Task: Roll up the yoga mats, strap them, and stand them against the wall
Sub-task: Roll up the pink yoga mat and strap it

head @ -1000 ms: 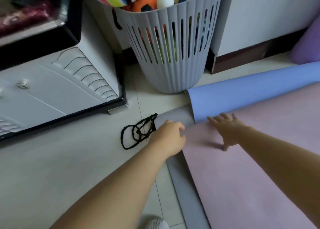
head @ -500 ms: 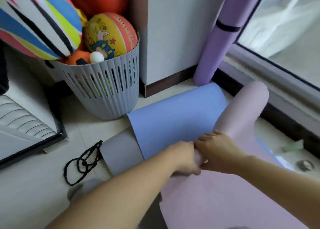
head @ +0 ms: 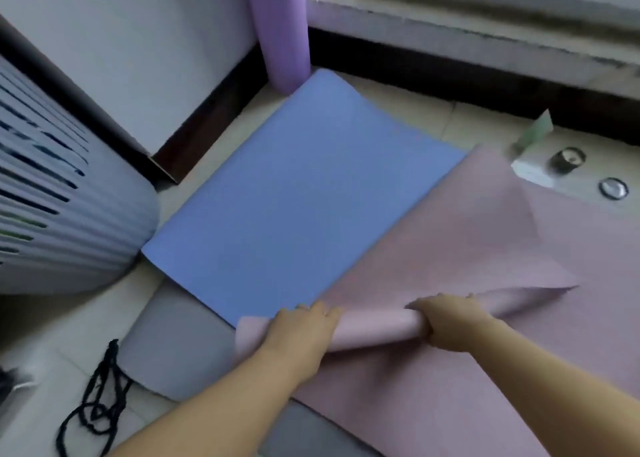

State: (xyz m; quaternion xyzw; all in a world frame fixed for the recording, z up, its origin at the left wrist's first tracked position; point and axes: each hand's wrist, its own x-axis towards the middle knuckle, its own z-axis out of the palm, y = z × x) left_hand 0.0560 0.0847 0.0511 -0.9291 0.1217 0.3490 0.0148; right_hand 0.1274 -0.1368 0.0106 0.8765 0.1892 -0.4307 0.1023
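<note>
A pink yoga mat (head: 485, 370) lies on top of a blue mat (head: 294, 197) and a grey mat (head: 173, 345) on the floor. Its near-left end is curled into a short roll (head: 374, 332). My left hand (head: 301, 332) grips the roll's left end, and my right hand (head: 446, 321) grips it further right. The pink mat's far edge is folded over loosely. A rolled purple mat (head: 280, 30) stands upright in the wall corner. A black strap (head: 93, 408) lies on the floor at the lower left.
A grey slatted basket (head: 62, 214) stands at the left, touching the blue mat's corner. A dark skirting board (head: 207, 113) runs along the white wall. Small round metal pieces (head: 613, 188) and a white object (head: 533, 169) sit on the floor at the right, below the window sill.
The pink mat's end has gone from flat to curled over, and both hands now grip the roll, spread further apart. My view has swung right toward the wall corner.
</note>
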